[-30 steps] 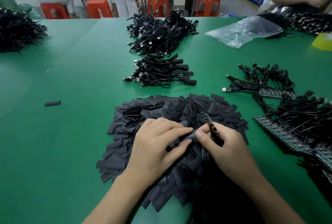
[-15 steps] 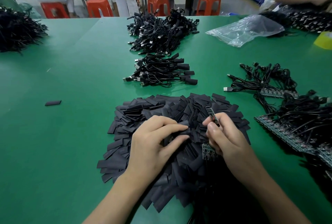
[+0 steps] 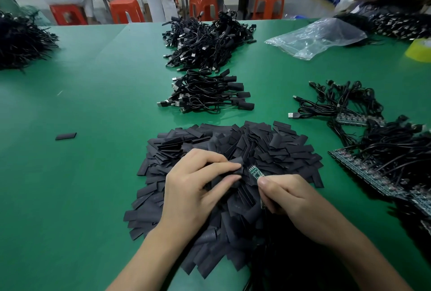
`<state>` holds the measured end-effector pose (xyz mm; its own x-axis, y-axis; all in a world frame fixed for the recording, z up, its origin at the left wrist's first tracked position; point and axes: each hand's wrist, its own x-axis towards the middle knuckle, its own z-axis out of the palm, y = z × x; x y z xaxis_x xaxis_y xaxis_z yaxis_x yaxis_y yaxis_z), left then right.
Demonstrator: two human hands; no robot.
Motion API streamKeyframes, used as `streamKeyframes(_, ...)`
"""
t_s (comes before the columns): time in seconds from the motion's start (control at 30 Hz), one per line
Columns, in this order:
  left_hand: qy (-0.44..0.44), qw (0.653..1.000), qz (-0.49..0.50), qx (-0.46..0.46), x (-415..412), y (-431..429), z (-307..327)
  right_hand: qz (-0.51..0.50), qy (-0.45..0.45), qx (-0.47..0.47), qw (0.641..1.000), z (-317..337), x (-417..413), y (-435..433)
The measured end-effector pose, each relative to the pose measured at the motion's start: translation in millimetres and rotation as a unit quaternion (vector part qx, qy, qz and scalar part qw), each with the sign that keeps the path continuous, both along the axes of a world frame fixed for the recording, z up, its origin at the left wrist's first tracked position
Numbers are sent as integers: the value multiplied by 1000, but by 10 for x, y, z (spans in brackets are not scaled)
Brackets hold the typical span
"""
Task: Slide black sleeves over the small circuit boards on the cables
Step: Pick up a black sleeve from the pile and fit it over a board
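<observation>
Though only its far half shows, the small green circuit board (image 3: 255,172) reads as a narrow strip studded with tiny pale solder points, tilted so its free end points far and left above the heap of flat black sleeves (image 3: 275,143) on the green table (image 3: 93,185). Its near end is pinched between thumb and forefinger of the right hand (image 3: 293,199), whose other fingers curl under, knuckles up, with the forearm running in from the near right. The left hand (image 3: 196,188) lies palm-down on the heap, thumb and forefinger pinching one black sleeve (image 3: 236,167) at their tips. That sleeve sits just beside the board's free end, to its left; whether the two touch I cannot tell. Farther off, mid-table, lies a bundle of black cables with sleeved ends (image 3: 207,94). At the right, black cables with bare green boards (image 3: 373,164) lie spread. A lone black sleeve (image 3: 66,136) lies well apart at the left.
</observation>
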<state>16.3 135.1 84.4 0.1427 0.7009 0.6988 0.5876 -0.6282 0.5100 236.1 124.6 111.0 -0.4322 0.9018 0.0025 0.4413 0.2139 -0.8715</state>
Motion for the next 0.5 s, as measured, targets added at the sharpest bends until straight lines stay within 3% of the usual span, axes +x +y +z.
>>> streamKeyframes(0.3, -4, 1000, -21, -6, 20, -24, 4, 31, -10, -8, 999, 15, 19, -28)
streamKeyframes(0.5, 58, 997, -49, -1, -74, 24, 45, 42, -15, -2, 999, 27, 27, -31)
